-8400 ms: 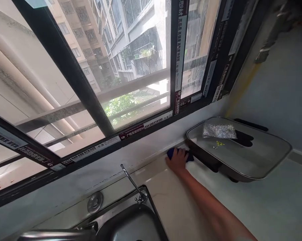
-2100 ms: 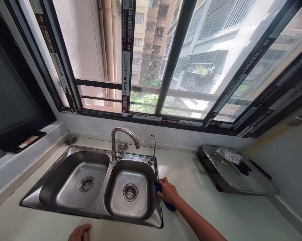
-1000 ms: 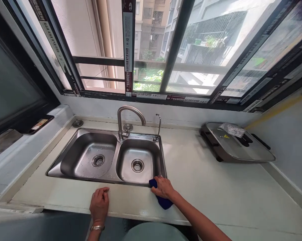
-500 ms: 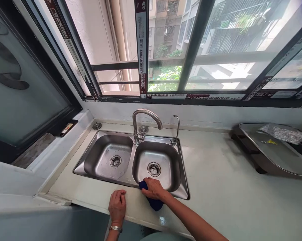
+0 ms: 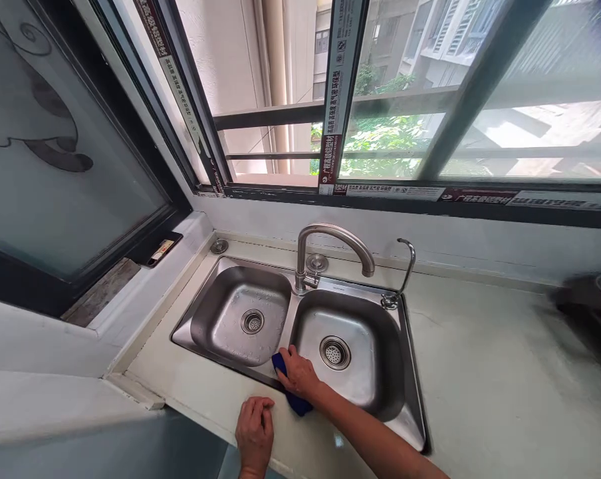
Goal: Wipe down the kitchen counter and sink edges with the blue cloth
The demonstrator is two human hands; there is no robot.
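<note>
A dark blue cloth (image 5: 298, 404) lies bunched over the front rim of the double steel sink (image 5: 293, 313), near the divider between its two basins. My right hand (image 5: 298, 374) grips this cloth, its fingers pressed round the upper end. Left of it, my left hand (image 5: 255, 426) rests on the front edge of the pale countertop (image 5: 205, 392), fingers curled together, with nothing seen in it. Both basins hold only their drains and some water drops on the left one's floor.
A curved faucet (image 5: 335, 229) stands behind the sink, with a thinner spout (image 5: 407, 266) to its right. A phone-like object (image 5: 163, 249) lies on the left ledge. A dark appliance (image 5: 590, 313) is at the far right. Windows rise behind.
The view has turned toward the right basin and come closer. Relative to the sink, my right hand and the cloth have moved left along the front rim toward the divider.
</note>
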